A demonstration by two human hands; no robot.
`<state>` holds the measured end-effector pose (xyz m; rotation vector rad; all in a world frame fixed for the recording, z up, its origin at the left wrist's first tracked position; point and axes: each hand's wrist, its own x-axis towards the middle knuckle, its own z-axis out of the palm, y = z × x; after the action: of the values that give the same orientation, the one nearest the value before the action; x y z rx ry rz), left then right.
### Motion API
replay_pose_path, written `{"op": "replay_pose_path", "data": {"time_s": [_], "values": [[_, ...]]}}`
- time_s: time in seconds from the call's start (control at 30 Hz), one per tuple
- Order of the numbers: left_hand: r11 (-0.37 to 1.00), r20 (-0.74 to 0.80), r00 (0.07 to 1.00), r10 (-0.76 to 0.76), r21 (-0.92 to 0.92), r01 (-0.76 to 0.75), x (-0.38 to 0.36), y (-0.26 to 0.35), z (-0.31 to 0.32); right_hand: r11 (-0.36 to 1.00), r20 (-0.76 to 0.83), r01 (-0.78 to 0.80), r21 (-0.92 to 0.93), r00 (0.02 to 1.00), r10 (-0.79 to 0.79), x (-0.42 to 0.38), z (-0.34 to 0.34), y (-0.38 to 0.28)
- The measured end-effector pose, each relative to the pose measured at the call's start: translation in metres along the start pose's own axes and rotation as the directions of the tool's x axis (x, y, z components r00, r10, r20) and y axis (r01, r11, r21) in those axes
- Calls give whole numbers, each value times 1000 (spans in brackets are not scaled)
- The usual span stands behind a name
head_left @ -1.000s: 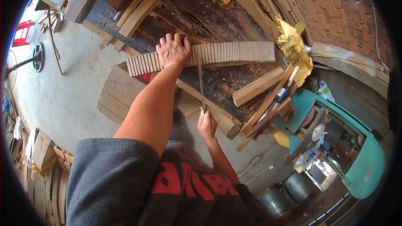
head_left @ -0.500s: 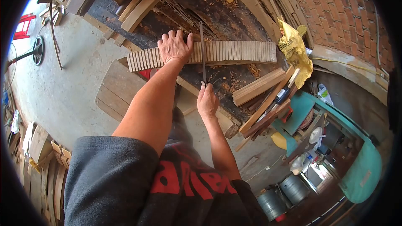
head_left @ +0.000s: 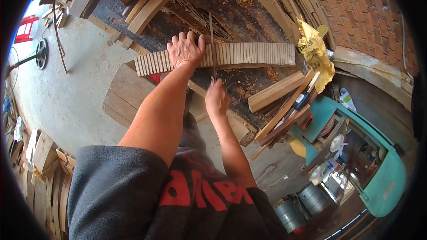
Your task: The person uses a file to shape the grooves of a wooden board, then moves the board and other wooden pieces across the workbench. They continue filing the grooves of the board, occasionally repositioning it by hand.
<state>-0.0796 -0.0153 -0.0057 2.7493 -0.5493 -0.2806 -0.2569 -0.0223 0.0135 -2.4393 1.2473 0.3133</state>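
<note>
A slightly curved wooden piece (head_left: 253, 54) with many parallel slots across its face lies crosswise on the dark workbench (head_left: 178, 26). My left hand (head_left: 186, 51) presses down on it left of centre, fingers curled over its far edge and thumb pointing away from me. Just right of that hand, a long narrow metal blade (head_left: 211, 31), perhaps a file or thin saw, crosses the piece from front to back. Its near end is in my right hand (head_left: 217, 100), which is closed and slightly blurred in front of the wood.
Wooden strips (head_left: 275, 91) and a black-handled tool (head_left: 301, 100) lie at the bench's right, beside a crumpled yellow bag (head_left: 316, 58). Curved timbers (head_left: 160, 2) lie at the back. A brick wall (head_left: 351, 9) and a teal cabinet (head_left: 387, 182) stand right.
My right hand and the blade have moved forward, away from me, so the blade's far end reaches farther past the wood. My left hand and the wooden piece keep their places.
</note>
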Motion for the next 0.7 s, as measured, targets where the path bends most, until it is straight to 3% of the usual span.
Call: {"op": "replay_pose_path", "data": {"time_s": [0.13, 0.27, 0.53, 0.57, 0.7], "values": [[1000, 49, 999, -8, -5, 8, -1, 0, -5, 1000, -1, -21, 5, 1000, 21, -5, 3, 3], [1000, -14, 1000, 14, -6, -14, 0, 1, -1, 999, -11, -3, 37, 1000, 3, 42, -9, -26], [1000, 59, 998, -20, 24, 19, 0, 1, -7, 999, 0, -35, 16, 999, 35, -15, -1, 1], [999, 66, 998, -21, 30, 19, 0, 3, -7, 996, 87, -91, -16, 992, 93, 0, -6, -7], [999, 84, 996, -25, 42, 22, 0, 4, -7, 1000, -51, 6, -25, 999, -7, 36, -6, -23]]}}
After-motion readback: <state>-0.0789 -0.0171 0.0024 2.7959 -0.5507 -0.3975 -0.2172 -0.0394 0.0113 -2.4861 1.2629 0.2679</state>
